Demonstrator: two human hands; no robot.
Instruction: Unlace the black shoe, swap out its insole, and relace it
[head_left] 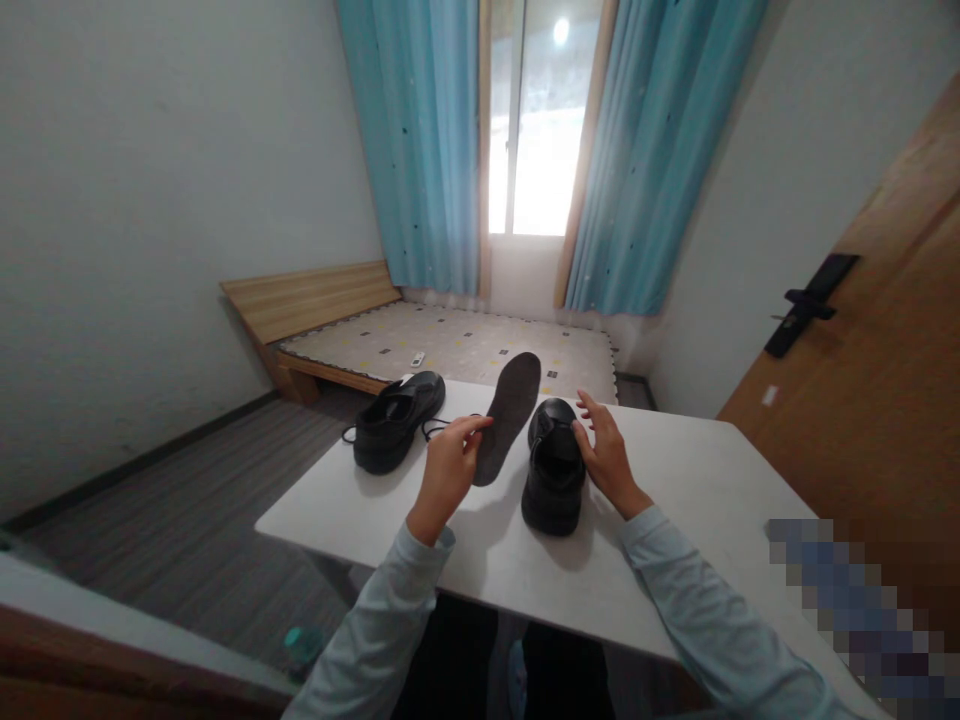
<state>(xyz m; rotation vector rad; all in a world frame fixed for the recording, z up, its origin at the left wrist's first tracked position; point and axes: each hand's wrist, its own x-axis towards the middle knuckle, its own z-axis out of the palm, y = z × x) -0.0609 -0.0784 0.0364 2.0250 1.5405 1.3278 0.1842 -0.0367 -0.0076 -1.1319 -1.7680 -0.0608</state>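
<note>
My left hand [448,472] pinches a dark grey insole [512,410] and holds it upright above the white table [697,480]. My right hand [606,452] rests with spread fingers on the right side of a black lace-up shoe [553,470] that stands on the table, toe pointing away. A second black shoe [396,420] sits at the table's far left, its laces trailing toward the insole. Both forearms wear pale blue sleeves.
Beyond the table lies a low wooden bed [315,300] with a patterned mattress [465,345]. A window [536,120] with blue curtains is at the back. A wooden door [877,380] with a black handle stands at the right. Grey floor [187,520] lies to the left.
</note>
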